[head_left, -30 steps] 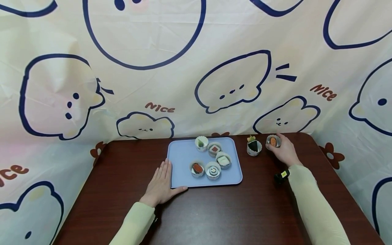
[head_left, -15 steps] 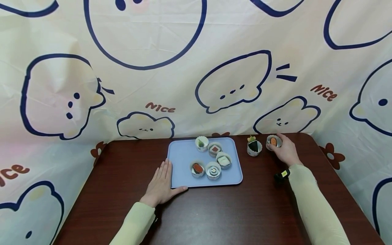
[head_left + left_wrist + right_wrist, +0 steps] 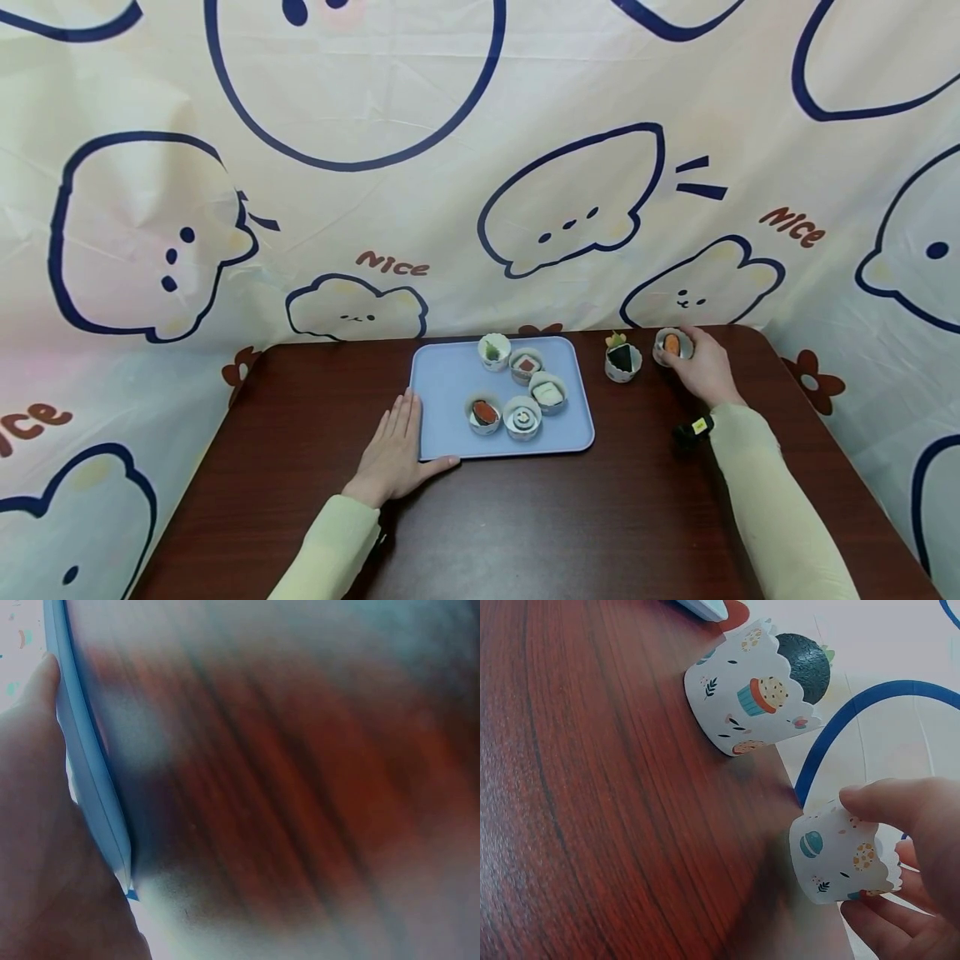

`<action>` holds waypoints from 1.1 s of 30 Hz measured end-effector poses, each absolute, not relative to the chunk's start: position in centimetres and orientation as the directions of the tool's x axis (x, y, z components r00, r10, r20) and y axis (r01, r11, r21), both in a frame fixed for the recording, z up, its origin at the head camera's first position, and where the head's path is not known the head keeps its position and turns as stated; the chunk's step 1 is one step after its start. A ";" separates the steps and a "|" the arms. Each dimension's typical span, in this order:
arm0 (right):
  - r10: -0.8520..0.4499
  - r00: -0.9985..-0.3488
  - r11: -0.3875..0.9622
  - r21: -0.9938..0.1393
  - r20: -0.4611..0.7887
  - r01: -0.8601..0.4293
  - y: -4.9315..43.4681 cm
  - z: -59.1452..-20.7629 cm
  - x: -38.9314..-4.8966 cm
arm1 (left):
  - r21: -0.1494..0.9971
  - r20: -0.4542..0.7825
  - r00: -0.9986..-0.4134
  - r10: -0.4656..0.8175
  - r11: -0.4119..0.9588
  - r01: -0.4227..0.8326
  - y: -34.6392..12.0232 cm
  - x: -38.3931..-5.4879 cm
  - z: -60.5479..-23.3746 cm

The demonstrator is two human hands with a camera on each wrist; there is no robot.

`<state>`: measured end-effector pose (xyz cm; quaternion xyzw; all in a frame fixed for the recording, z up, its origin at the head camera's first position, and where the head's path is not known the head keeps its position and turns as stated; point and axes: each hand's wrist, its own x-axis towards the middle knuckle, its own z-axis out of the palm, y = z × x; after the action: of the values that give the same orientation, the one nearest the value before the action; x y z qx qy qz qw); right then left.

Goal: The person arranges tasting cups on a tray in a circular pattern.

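Observation:
My right hand (image 3: 707,368) pinches a paper baking cup (image 3: 836,859), printed with small cakes, between thumb and fingers at the far right of the table. A piece with an orange top (image 3: 672,343) sits inside that cup. Just left of it stands another paper cup (image 3: 746,690), holding a dark triangular piece like a rice ball (image 3: 620,357) with something yellow-green behind. My left hand (image 3: 392,457) lies spread at the near left corner of the light blue tray (image 3: 444,392), fingers along the left edge and thumb along the front edge.
On the tray stand several paper cups with sushi-like pieces, among them a red-topped one (image 3: 484,412) and a white roll (image 3: 522,418). The dark wooden table (image 3: 540,525) meets a cartoon-printed cloth (image 3: 442,217) at its back edge.
My right hand and the cup in it have shifted very slightly to the right. The left hand, the tray and the other cups have stayed in place.

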<state>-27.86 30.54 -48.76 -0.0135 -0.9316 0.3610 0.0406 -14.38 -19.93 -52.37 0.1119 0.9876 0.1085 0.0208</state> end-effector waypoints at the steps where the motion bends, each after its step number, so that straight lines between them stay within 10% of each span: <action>1: 0.056 -0.996 0.739 -0.674 0.070 -0.006 30.6 -48.7 -27.8 | 0.219 -0.015 -0.974 0.226 0.951 0.217 -19.9 -14.4 -52.4; 33: 0.031 -0.978 0.731 -0.672 0.207 -0.119 30.5 -47.3 -26.8 | 0.200 -0.033 -0.972 0.232 0.955 0.221 -19.8 -14.3 -51.6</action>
<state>-26.80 30.50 -47.26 0.0238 -0.9245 0.3663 0.1026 -14.31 -19.77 -51.62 0.1146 0.9882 0.0978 0.0281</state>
